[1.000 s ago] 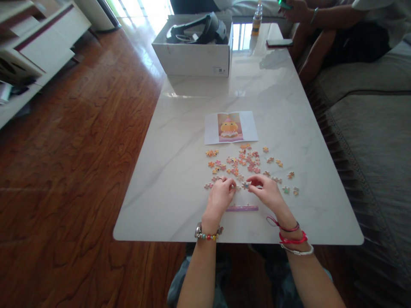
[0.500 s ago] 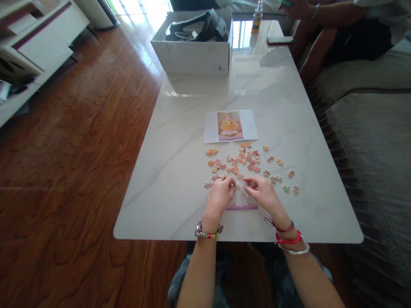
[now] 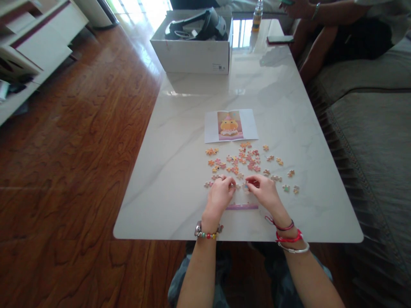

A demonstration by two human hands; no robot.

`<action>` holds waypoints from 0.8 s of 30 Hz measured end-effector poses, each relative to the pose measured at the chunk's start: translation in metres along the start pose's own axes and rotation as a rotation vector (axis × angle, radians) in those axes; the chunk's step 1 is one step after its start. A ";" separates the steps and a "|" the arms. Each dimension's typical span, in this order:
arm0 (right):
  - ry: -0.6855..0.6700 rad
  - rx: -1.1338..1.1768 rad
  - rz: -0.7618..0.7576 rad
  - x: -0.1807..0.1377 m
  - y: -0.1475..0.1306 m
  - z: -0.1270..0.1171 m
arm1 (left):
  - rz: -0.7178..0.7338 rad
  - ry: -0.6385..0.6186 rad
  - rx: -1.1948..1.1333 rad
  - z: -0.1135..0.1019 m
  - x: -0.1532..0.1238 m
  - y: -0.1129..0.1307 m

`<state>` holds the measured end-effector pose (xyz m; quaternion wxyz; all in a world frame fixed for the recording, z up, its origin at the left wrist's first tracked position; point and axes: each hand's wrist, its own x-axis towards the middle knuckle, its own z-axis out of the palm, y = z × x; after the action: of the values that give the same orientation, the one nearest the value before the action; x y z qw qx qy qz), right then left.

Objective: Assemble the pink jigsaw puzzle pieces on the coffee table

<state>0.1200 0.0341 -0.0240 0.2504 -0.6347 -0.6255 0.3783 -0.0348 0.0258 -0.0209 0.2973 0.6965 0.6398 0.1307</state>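
Observation:
My left hand (image 3: 221, 191) rests near the front of the table with its fingers curled together; whatever is in them, if anything, is hidden. A pale puzzle piece (image 3: 238, 186) lies right by those fingertips. Facing it, my right hand (image 3: 261, 189) is closed in a pinch, with a small light puzzle piece (image 3: 245, 187) at its fingertips. Just in front of me, between the wrists, is an assembled purple strip (image 3: 242, 207). Beyond the hands spread loose orange and pink puzzle pieces (image 3: 248, 158). A picture sheet (image 3: 247, 124) showing a yellow character in a party hat lies behind them.
More loose pieces, one of them a green piece (image 3: 285, 188), lie to the right on the white table (image 3: 154, 179). At the far end stand a white box (image 3: 192, 57) holding a headset, a bottle (image 3: 257, 19) and a phone (image 3: 280, 39). Another person sits on the sofa (image 3: 369, 124).
My right hand's fingers have drawn closer together around a small piece, with the hand shifting very slightly. My left hand stays almost in place.

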 end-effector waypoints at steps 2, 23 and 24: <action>-0.047 0.081 0.050 0.000 0.001 -0.002 | 0.003 -0.002 -0.007 0.000 0.000 0.000; -0.354 0.485 0.014 -0.001 -0.002 -0.012 | -0.031 -0.091 -0.603 -0.010 0.000 0.002; -0.369 0.470 0.011 -0.001 -0.002 -0.012 | -0.030 -0.098 -0.603 -0.010 0.000 0.002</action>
<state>0.1285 0.0355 -0.0153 0.2705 -0.4834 -0.5524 0.6230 -0.0384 0.0281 -0.0119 0.5229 0.5729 0.5671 0.2769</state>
